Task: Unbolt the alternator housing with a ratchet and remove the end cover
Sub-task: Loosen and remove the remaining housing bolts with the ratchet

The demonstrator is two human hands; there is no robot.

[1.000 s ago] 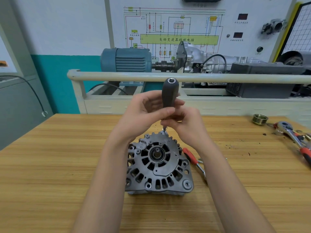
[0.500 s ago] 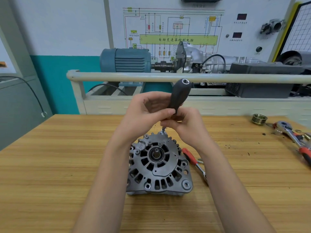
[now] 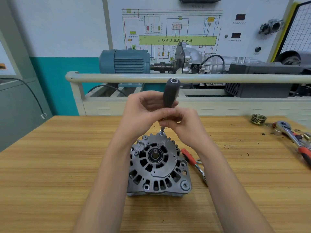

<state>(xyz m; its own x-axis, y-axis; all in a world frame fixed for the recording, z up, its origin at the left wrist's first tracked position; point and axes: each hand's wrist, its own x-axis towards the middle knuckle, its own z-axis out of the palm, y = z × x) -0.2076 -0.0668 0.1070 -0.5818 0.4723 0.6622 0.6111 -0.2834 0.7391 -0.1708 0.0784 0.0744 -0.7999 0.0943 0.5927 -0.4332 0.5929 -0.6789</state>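
The alternator (image 3: 159,167) sits in the middle of the wood table (image 3: 50,174), flat side up, with its round bearing showing in the center. Both hands are just above its far edge. The left hand (image 3: 141,113) has its fingers curled round the low part of a dark driver handle (image 3: 170,93), and the right hand (image 3: 183,126) pinches the tool lower down, near its thin metal shaft. The handle stands almost straight up, leaning a little to the right at the top. The small metal tip (image 3: 161,132) pokes out under the fingers and touches a bolt at the far rim of the alternator — how deep it sits cannot be told. Just right of the alternator lies a red-handled tool (image 3: 191,158), partly hidden by the right arm. Far off at the right edge of the table lies a ratchet (image 3: 289,132) with a red grip, and near it a gold-colored pulley (image 3: 258,118). Behind the table runs a pale rail (image 3: 117,77) — past it sits a blue motor (image 3: 125,61).
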